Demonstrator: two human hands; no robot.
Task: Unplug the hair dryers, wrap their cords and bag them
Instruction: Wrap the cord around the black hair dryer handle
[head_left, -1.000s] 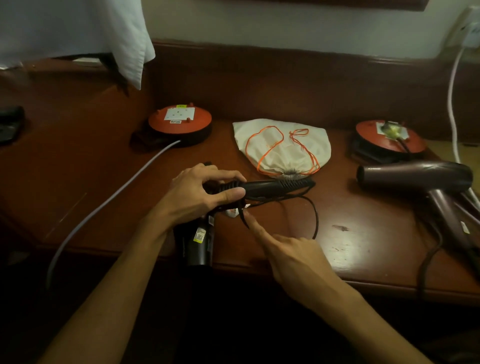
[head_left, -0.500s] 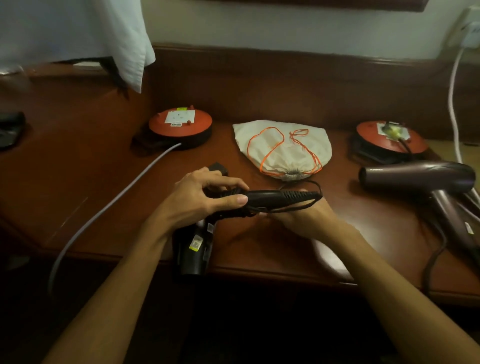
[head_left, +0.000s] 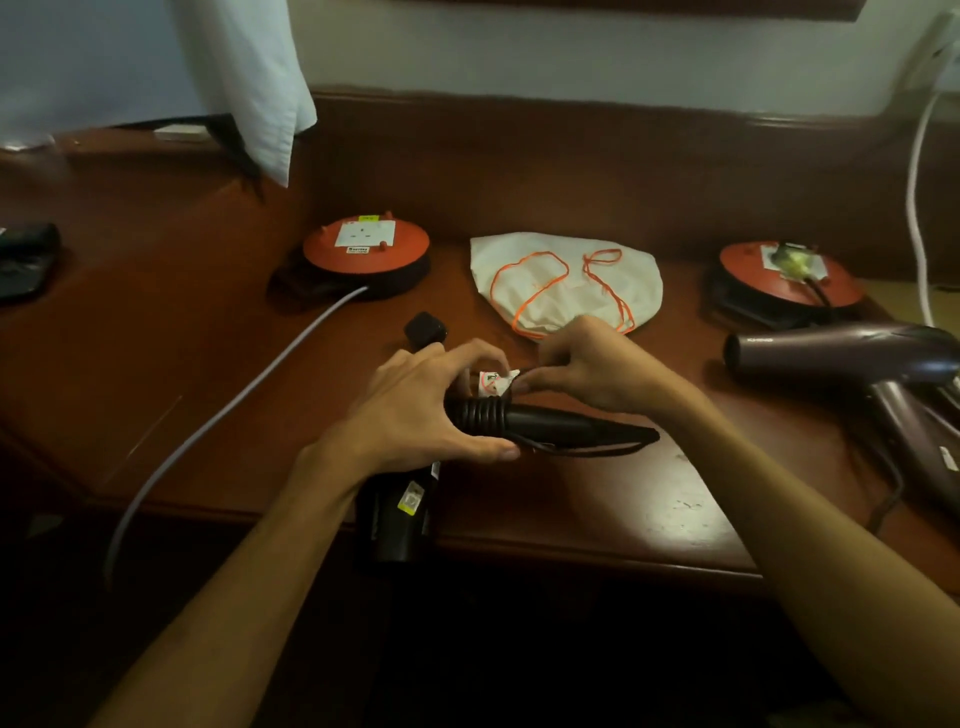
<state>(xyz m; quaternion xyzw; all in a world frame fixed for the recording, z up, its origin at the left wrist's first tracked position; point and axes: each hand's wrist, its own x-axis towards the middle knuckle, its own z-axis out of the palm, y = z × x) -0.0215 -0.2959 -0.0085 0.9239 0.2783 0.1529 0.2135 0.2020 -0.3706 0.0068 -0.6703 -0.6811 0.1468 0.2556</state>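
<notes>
A black hair dryer (head_left: 400, 514) lies at the desk's front edge, its handle (head_left: 550, 421) pointing right with several turns of black cord wound round it. My left hand (head_left: 415, 410) grips the dryer where handle meets body. My right hand (head_left: 587, 364) pinches the cord by its white tag (head_left: 493, 382), just above the handle. The black plug (head_left: 425, 328) sticks up behind my left hand. A cream drawstring bag (head_left: 566, 280) with orange cord lies flat behind my hands. A purple hair dryer (head_left: 852, 358) rests at the right, plugged into the right red reel (head_left: 779, 273).
A second red cord reel (head_left: 366, 249) sits back left, with a grey cable (head_left: 228, 410) running off the front edge. A white cable (head_left: 917, 208) hangs from a wall socket at far right. White cloth (head_left: 249, 78) hangs top left. A dark object (head_left: 26, 260) lies at far left.
My right hand has come up from beneath the handle to above it, carrying the cord; more turns now sit on the handle. The left hand has kept its grip.
</notes>
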